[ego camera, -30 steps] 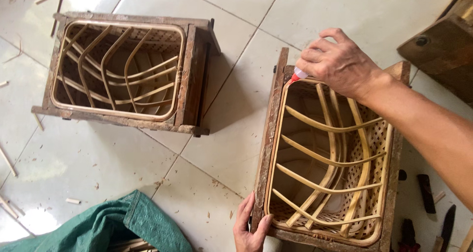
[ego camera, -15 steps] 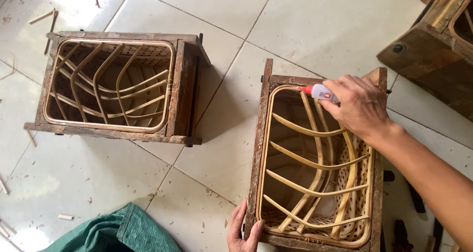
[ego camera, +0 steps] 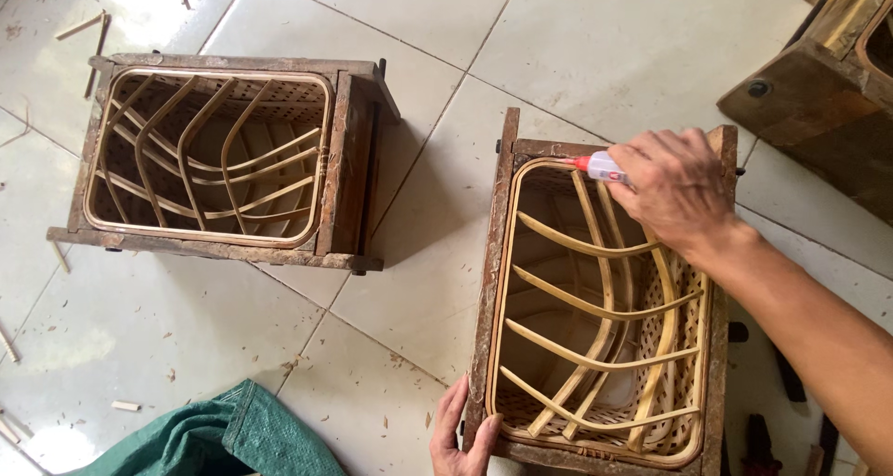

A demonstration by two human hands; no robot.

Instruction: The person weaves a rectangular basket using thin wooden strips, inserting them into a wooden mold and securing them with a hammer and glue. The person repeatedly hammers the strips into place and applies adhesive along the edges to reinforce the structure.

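My right hand [ego camera: 679, 190] grips a small glue bottle [ego camera: 600, 166] with a red tip, its nozzle touching the far rim of the woven rattan basket held inside a dark wooden mould box [ego camera: 491, 290]. Pale bent rattan ribs [ego camera: 595, 346] cross the basket's inside. My left hand [ego camera: 462, 434] holds the near left corner of this box, fingers spread on the wood. A second wooden mould box [ego camera: 353, 151] with a similar rattan basket inside sits to the left on the tiled floor.
A green woven sack [ego camera: 219, 439] lies at the bottom left. Rattan offcuts and shavings [ego camera: 79, 25] are scattered on the white tiles. Another dark wooden block [ego camera: 819, 104] stands at the top right. Dark tools [ego camera: 758, 434] lie right of the near box.
My right hand with the glue bottle has moved along the far rim of the near basket. The view has shifted a little; my left hand stays at the near corner.
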